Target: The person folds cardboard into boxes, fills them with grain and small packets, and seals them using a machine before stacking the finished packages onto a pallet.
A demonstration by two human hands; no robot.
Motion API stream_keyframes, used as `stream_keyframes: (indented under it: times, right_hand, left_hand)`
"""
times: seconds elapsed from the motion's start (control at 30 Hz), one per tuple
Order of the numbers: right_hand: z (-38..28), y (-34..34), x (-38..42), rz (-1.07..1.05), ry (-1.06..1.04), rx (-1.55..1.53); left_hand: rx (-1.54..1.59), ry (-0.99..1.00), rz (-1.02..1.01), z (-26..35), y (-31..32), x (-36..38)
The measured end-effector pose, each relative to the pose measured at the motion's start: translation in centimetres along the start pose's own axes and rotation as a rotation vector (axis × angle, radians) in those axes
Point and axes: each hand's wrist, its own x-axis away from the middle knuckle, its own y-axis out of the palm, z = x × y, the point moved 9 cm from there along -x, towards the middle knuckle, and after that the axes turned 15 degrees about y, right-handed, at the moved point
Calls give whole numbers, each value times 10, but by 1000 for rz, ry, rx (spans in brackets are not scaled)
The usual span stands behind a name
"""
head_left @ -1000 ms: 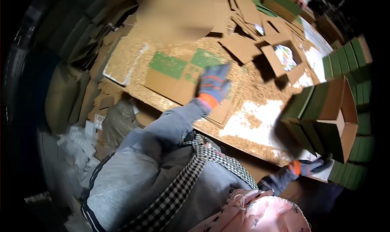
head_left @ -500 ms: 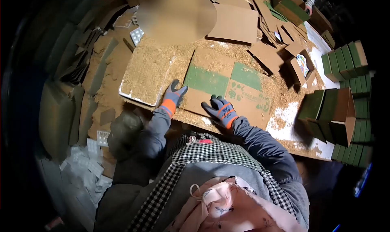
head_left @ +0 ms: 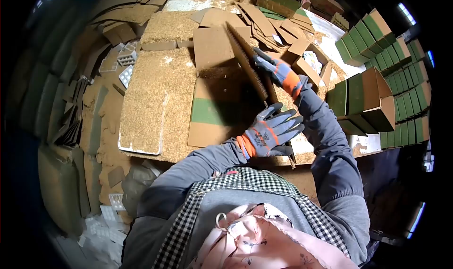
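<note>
1. A folded piece of cardboard point(head_left: 246, 59) stands tilted on edge over the desk point(head_left: 337, 29), between the two gloved hands and the flat sheet.
2. The left hand point(head_left: 271, 132) lies across its near edge, fingers stretched out; whether they pinch it, I cannot tell.
3. The right hand point(head_left: 283, 75) is against its right side, farther up, with fingers extended and uncurled.
4. A flat cardboard sheet point(head_left: 203, 106) with a green band lies to the left, partly shadowed.
5. Right of the right hand sits an open box point(head_left: 306, 71); beyond it stand stacked green-and-brown boxes point(head_left: 361, 42).
</note>
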Motion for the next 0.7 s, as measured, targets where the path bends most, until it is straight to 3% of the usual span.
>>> stream_keyframes:
  times: [0.03, 0.07, 0.1, 0.13, 0.2, 0.23, 0.3, 0.33, 0.37, 0.4, 0.5, 0.57, 0.6, 0.63, 0.7]
  right_hand:
    - [-4, -14, 3, 70, -20, 149]
    - [-7, -33, 8, 102, -69, 512]
    - [15, -49, 14, 104, 345, -298]
    - [21, -74, 15, 26, 81, -294]
    - [5, -109, 44, 248, 294, -1]
    - [31, -132, 49, 218, 395, -205]
    - [30, -161, 77, 216, 325, 213]
    - [15, -140, 92, 80, 427, 281]
    - [-1, -110, 105, -65, 528, 347]
    - [-4, -86, 107, -76, 526, 342]
    - [-13, -6, 94, -286, 249, 1296]
    - [-35, 8, 69, -53, 180, 966]
    - [-30, 22, 74, 37, 19, 960]
    - [-55, 5, 97, 310, -186, 752]
    - [-73, -33, 124, 823, -461, 641]
  left_hand:
    - [6, -1, 21, -3, 1, -3]
    - [30, -15, 37, 1, 5, -3]
    - [-128, 70, 83, 3, 5, -7]
    - [-98, 65, 119, 2, 13, -6]
    - [-44, 90, 260, -2, 9, -7]
    - [-41, 67, 240, -11, -4, -10]
    - [-138, -19, 251, -50, -64, -10]
    - [-342, -265, 84, -92, -73, 0]
    - [-433, -414, -316, -127, -44, 19]
    - [-432, -423, -323, -126, -34, 28]
    - [-569, -130, -345, -110, -14, 25]
    - [-833, -429, -120, -142, -91, 26]
    - [-387, -688, -186, -150, -81, 54]
    - [55, -916, -225, -143, -64, 81]
    - [-51, -418, -492, -55, -29, 93]
